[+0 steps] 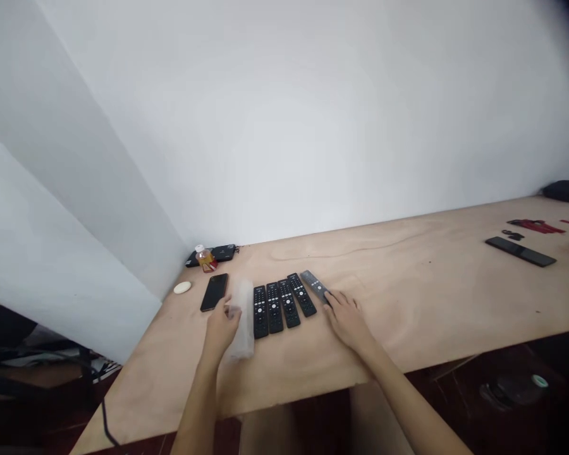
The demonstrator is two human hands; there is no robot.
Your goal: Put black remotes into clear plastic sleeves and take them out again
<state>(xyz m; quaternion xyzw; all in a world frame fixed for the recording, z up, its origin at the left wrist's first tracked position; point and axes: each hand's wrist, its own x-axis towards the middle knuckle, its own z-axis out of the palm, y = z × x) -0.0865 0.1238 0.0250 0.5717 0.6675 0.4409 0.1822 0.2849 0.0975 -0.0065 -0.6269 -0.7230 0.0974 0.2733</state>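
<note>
Below the near edge of the worktop (408, 284), a clear bottle (516, 388) is showing in the dark, and the gloom is hiding what it may be holding. Up on top, the two hands are working apart. The left hand (222, 323) is bending its thumb and fingers at the side of a clear bag (243, 328), but I cannot tell if they are pinching it. The bag is lying flat, and nothing dark is showing inside. The right hand (346, 319) is resting its fingers on the near end of a grey remote (313, 284), and I cannot tell if it is gripping. That remote is lying at a slant and looking cloudy, so it may be sitting in a clear bag too. Four black remotes (274, 308) are lying in a row between the hands. To do this well, the left hand should be catching just one thin layer, softly, so nothing is tearing, and the right hand should be holding its remote steady without bumping the row. Farther back, a phone (214, 292) and a white disc (183, 287) are lying to the left. Past them, a small bottle (207, 260) is standing, holding something yellow and red, in front of black boxes (225, 253) near the wall (303, 126).
</note>
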